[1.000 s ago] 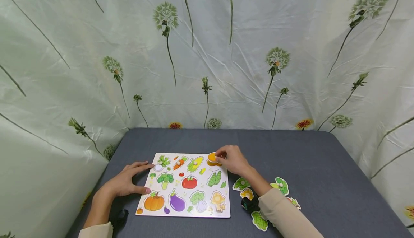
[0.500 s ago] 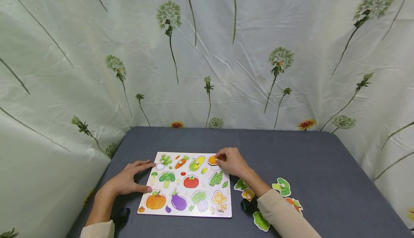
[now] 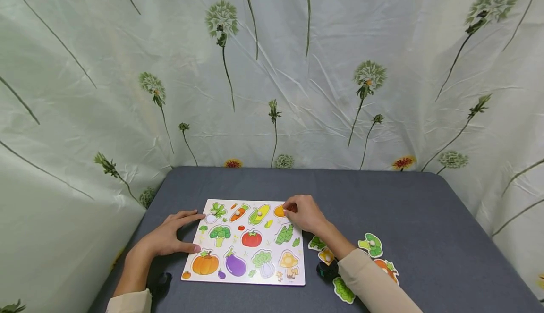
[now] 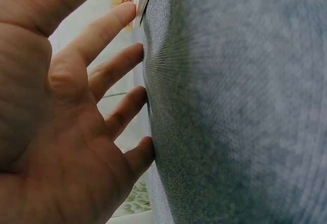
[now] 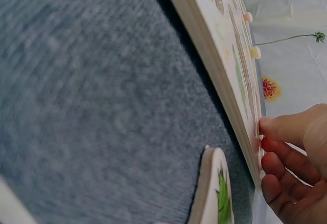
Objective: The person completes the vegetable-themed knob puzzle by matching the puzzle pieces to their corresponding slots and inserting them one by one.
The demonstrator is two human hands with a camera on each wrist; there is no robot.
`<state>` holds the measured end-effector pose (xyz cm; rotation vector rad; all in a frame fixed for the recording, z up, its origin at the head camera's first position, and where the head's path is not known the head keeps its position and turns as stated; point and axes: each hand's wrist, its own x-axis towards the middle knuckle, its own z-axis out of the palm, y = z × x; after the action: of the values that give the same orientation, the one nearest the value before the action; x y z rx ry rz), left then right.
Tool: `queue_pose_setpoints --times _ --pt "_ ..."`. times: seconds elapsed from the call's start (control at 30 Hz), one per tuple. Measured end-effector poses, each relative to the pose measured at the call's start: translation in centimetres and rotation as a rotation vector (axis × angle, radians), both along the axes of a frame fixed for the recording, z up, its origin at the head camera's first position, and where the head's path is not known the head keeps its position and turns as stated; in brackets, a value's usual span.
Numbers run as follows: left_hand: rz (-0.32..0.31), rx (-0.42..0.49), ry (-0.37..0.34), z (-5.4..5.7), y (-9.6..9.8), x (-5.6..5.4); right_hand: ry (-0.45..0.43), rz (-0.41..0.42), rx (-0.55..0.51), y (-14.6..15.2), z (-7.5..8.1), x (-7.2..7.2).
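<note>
A white vegetable puzzle board (image 3: 272,249) lies flat on the grey table. My right hand (image 3: 307,214) is at its far right corner, with thumb and fingers pinched over an orange puzzle piece (image 3: 278,211) that sits in or on its slot; the fingers hide part of it. Radish, carrot (image 3: 239,214) and corn (image 3: 259,215) pieces with knobs fill the rest of the far row. My left hand (image 3: 165,237) is spread, its index fingertip and thumb touching the board's left edge. In the left wrist view the fingers (image 4: 117,70) are extended.
Right of the board lie several loose pieces: a broccoli (image 3: 371,245), a red-orange one (image 3: 386,269), a green leafy one (image 3: 344,290) and a yellow one (image 3: 326,256), some partly under the right forearm. A dandelion-print curtain (image 3: 314,114) hangs behind the table.
The orange piece, earlier raised and offset above its slot, now sits lower and level with the board. My right hand came down slightly with it; the left hand stays on the edge.
</note>
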<state>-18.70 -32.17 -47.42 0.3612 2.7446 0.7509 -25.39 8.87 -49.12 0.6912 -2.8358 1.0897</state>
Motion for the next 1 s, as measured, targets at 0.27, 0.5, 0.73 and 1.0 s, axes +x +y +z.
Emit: queue_pose_setpoints --times 0.27,0.5,0.73,1.0 --pt "0.001 0.005 -0.004 0.0 -0.1 0.1 -0.009 -0.004 -0.001 -0.1 0.0 0.1" --pt "0.004 -0.001 -0.01 -0.2 -0.2 -0.1 -0.011 -0.01 -0.022 0.0 -0.2 0.2" --pt "0.007 -0.001 -0.001 -0.1 -0.1 -0.1 -0.008 -0.006 -0.067 0.4 -0.2 0.4" --pt "0.01 -0.009 -0.005 0.0 0.0 0.0 0.003 -0.003 -0.084 1.3 -0.1 0.6"
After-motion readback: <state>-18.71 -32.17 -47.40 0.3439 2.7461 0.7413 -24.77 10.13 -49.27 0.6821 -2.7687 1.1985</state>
